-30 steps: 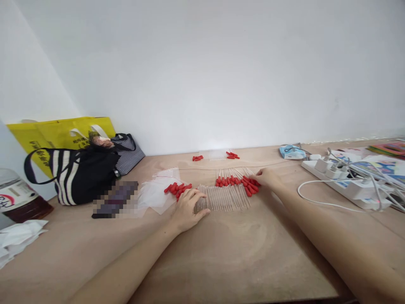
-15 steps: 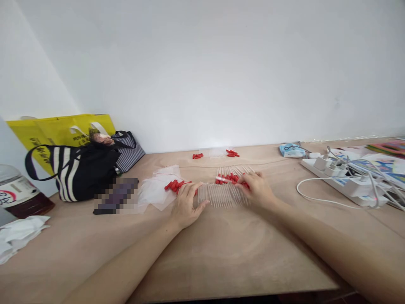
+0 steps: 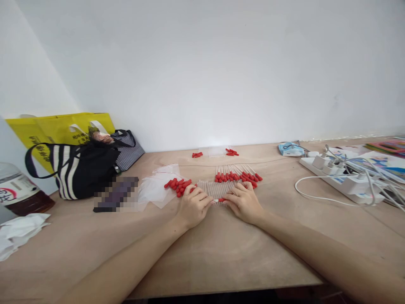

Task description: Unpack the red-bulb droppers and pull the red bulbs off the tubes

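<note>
My left hand (image 3: 196,205) is closed, pinching the end of a clear thin dropper tube (image 3: 216,200). Facing it, my right hand (image 3: 245,202) pinches a small red rubber bulb (image 3: 222,199), mostly hidden by the fingers; the two ends meet between my hands. Beneath and behind them lies a row of clear dropper tubes (image 3: 210,188) side by side. Just beyond this row, several droppers (image 3: 238,177) lie with red bulbs on their near ends. Left of my left hand is a loose pile of red bulbs (image 3: 177,185).
Clear plastic bags (image 3: 158,185) lie left of the bulbs, beside a dark, pixelated flat object (image 3: 117,195). Farther left stand a black striped bag (image 3: 85,169) and a bottle (image 3: 22,190). A power strip (image 3: 338,181) with cables and a blue mask (image 3: 291,149) are on the right.
My right hand has left the bulb-tipped droppers and come nearer, now pinching a red bulb. My left hand has shifted from resting by the tubes to pinching one, and both hands have come together.
</note>
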The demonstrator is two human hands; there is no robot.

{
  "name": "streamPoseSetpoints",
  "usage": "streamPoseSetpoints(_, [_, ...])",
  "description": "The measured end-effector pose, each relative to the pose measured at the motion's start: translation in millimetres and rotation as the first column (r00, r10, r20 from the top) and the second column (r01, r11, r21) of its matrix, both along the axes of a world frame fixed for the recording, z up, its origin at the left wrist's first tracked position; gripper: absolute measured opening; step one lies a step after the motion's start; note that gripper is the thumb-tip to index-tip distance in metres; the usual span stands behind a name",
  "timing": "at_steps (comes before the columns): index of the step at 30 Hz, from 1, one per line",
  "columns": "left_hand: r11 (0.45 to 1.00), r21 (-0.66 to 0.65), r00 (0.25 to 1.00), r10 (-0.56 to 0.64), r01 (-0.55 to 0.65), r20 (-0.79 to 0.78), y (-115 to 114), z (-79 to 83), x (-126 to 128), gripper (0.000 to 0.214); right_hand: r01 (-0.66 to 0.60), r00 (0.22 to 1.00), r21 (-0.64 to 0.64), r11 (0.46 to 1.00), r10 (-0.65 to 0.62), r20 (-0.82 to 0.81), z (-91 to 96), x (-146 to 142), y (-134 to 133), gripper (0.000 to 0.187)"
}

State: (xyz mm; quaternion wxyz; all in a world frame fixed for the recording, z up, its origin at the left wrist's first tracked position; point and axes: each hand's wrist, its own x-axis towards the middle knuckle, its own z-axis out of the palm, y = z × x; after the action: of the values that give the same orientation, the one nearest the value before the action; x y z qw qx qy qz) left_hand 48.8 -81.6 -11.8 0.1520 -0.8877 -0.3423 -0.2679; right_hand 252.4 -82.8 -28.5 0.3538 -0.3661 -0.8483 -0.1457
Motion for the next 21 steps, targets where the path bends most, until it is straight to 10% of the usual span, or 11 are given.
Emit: streamPoseSetpoints(21, [0.999,0.044,1.0,-0.004,0.003,0.005,-2.7,-1.7,-2.5,0.02,-0.132,0.991,-0.074,0.988,0.131,-0.01,5.9,8.4,-7.7,0.019])
